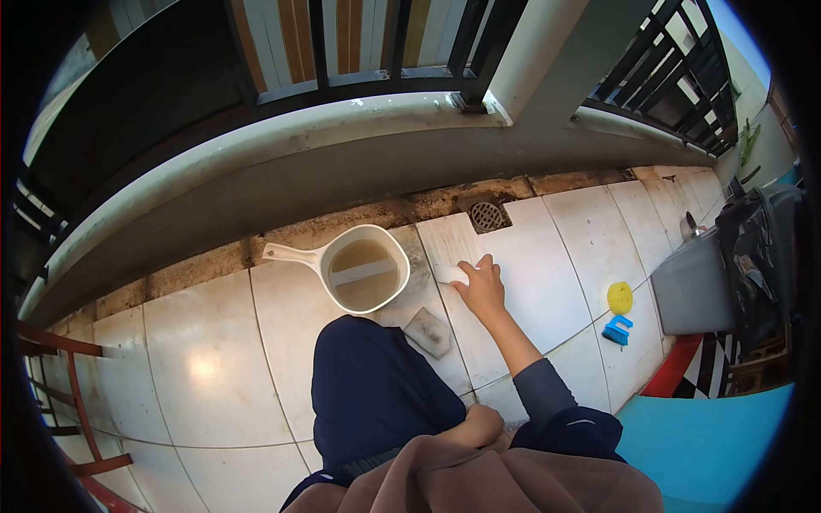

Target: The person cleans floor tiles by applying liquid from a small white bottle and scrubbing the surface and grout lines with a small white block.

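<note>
My right hand (481,291) presses a small white sponge-like block (451,274) against a white floor tile, its fingers closed around the block's right end. My left hand (486,422) rests by my lap, bent at the wrist; its fingers are hidden. Left of the right hand stands a cream water dipper (284,253), its handle pointing left. Cloudy brownish water (363,261) fills part of it. Between the dipper and my forearm lies a dirty greyish-white block (428,332) on the tiles.
A round floor drain (488,217) sits beyond my right hand. To the right lie a yellow scrubber (619,297) and a blue brush (617,330), near a grey bin (697,286) with a black bag. A low wall (342,167) with black railings runs along the far side.
</note>
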A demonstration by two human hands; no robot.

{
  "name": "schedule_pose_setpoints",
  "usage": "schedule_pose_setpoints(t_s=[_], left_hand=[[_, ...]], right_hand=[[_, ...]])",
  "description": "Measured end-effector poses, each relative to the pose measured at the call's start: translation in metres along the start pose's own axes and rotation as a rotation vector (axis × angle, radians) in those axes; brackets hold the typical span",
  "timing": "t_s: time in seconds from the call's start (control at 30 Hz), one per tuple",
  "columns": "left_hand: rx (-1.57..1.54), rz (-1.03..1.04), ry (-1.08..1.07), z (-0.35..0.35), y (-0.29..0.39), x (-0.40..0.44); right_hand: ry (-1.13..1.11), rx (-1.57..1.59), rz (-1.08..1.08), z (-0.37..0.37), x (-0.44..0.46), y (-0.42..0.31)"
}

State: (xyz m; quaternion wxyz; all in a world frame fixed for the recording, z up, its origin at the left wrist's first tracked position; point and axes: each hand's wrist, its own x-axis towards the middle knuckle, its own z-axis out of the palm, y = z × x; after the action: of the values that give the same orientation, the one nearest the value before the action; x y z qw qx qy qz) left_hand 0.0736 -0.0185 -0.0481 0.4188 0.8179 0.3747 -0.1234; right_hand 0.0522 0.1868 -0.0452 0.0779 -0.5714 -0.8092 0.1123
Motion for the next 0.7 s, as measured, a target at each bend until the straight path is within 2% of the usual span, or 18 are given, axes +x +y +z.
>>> schedule_pose_setpoints(t_s=[0.17,0.33,0.47,0.7], left_hand=[[-0.026,0.011,0.05,0.007,-0.002,0.003],[-0.04,0.068,0.041,0.007,-0.007,0.004],[-0.098,0.056,0.041,0.009,-0.008,0.006],[-0.079,0.048,0.012,0.01,-0.008,0.009]], right_hand=[[0.009,-0.019,0.057,0.012,0.08,-0.033],[-0.053,-0.029,0.06,0.005,0.109,-0.043],[-0.02,-0.053,0.082,0.004,0.119,-0.015],[-0.025,-0.08,0.241,-0.009,0.136,0.017]])
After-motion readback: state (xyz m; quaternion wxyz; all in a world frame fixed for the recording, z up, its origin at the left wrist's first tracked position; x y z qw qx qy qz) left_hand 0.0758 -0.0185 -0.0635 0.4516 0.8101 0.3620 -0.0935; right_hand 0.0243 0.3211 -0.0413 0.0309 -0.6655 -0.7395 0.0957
